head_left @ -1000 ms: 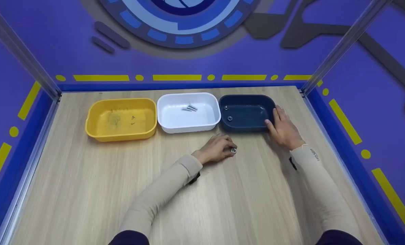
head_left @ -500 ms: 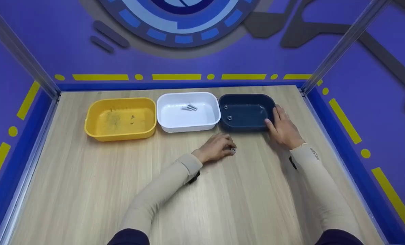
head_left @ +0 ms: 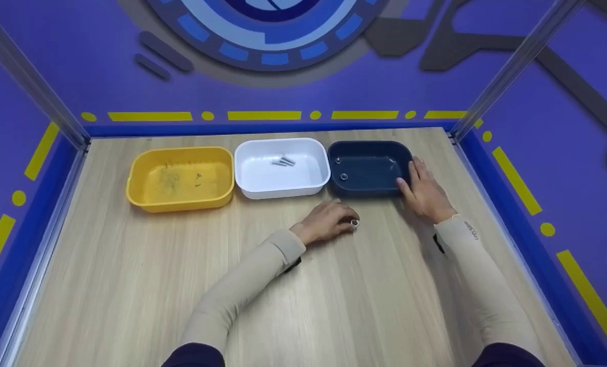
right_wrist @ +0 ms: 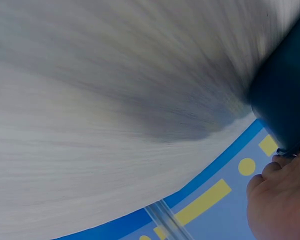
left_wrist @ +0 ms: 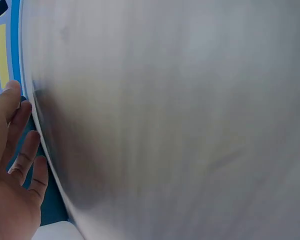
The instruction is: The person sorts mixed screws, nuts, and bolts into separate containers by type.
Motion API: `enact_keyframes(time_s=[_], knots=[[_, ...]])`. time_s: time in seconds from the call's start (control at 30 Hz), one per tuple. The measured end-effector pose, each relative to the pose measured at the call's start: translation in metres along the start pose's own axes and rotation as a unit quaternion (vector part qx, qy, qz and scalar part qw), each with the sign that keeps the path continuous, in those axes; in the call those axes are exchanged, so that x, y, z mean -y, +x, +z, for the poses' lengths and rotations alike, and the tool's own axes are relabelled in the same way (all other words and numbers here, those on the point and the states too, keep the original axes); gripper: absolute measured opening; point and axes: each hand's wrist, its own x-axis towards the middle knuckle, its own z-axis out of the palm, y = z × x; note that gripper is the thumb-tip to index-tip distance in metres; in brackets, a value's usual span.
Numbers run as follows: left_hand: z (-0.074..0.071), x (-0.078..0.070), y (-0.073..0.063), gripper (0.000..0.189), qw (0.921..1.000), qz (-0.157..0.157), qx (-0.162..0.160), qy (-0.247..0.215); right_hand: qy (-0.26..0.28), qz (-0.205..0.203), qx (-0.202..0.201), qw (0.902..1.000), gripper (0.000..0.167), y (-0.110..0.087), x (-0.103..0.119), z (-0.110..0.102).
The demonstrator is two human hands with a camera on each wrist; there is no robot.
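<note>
My left hand (head_left: 326, 221) pinches a small metal nut (head_left: 354, 223) between thumb and fingertips, low over the table in front of the dark blue bin (head_left: 369, 192). In the left wrist view, that hand's other fingers (left_wrist: 25, 160) spread loosely, and the nut is mostly hidden. My right hand (head_left: 426, 196) lies against the right end of the bin, its fingers fairly straight along the outer wall and the thumb at the near corner. Inside the bin, one nut (head_left: 344, 176) sits near the left wall, with another nut (head_left: 338, 160) farther back.
Left of the dark bin stands a white bin (head_left: 283, 193) holding several metal bolts (head_left: 284, 161). A yellow bin (head_left: 181, 206) beside it contains small dark screws (head_left: 198, 176). Blue-purple panels (head_left: 283, 97) border the wooden table (head_left: 334, 306) at the back and sides.
The left hand has shifted slightly to the right with the nut, which shows its ring face more plainly than half a second ago. My right hand stays at the dark bin.
</note>
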Motion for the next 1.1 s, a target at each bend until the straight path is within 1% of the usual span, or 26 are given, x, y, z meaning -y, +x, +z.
enact_keyframes(time_s=[0.23,0.33,0.57,0.7,0.83,0.93,1.1], knots=[[-0.007,-0.006,0.004,0.028,0.9999,-0.010,-0.010,0.001,0.002,-0.002,-0.006,1.0000,0.086,-0.001,0.001,0.000],[-0.011,-0.008,0.007,0.027,0.9998,-0.011,-0.011,-0.010,0.001,-0.002,-0.006,1.0000,0.086,-0.002,0.001,0.000],[-0.019,-0.011,0.015,0.026,0.9990,0.010,-0.014,-0.041,0.000,-0.001,-0.001,1.0000,0.085,-0.002,0.002,0.000],[-0.026,-0.013,0.020,0.028,0.9985,0.013,-0.014,-0.051,0.001,0.005,0.006,1.0000,0.087,-0.002,0.003,-0.001],[-0.033,-0.014,0.027,0.027,0.9968,0.023,-0.021,-0.074,0.001,0.010,0.010,0.9999,0.089,-0.001,0.002,0.000],[-0.038,-0.016,0.032,0.027,0.9970,0.028,-0.022,-0.069,0.001,0.011,0.010,0.9999,0.090,0.001,0.000,0.000],[-0.046,-0.020,0.039,0.028,0.9984,0.019,-0.022,-0.049,0.003,0.007,0.008,0.9999,0.090,0.000,0.000,0.000]])
